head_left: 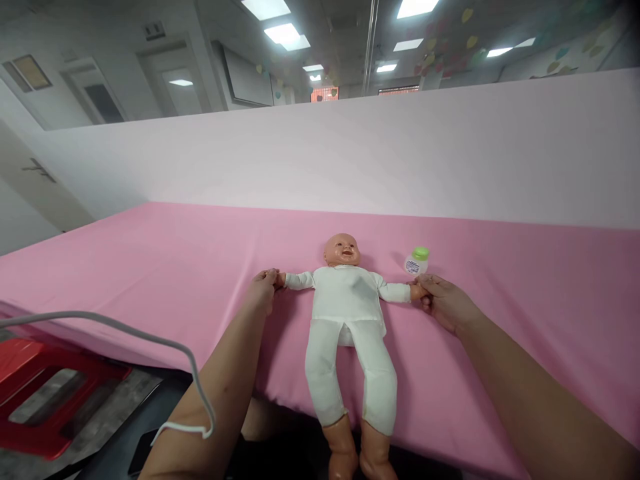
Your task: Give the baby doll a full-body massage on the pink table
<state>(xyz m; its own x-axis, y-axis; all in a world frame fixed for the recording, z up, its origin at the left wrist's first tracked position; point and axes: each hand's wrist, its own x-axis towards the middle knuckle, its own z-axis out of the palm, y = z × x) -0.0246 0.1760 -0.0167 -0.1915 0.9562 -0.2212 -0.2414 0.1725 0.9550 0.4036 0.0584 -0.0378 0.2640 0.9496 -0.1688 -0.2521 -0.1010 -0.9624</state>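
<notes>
A baby doll (347, 293) in a white cloth suit lies on its back on the pink sheet (200, 253), its head away from me. Its arms are stretched out to both sides, and its bare feet hang past the near edge. My left hand (265, 288) is closed around the doll's hand on the left. On the other side, my right hand (446, 303) grips the doll's other hand between thumb and fingers. Just beyond my right hand stands a small clear bottle (416, 263) with a green cap.
A white wall panel (320, 160) runs behind the pink surface, with glass above it. At lower left are a red plastic stool (50, 393) and a grey cable (125, 327) arching over my left forearm. A door (35, 173) is at far left.
</notes>
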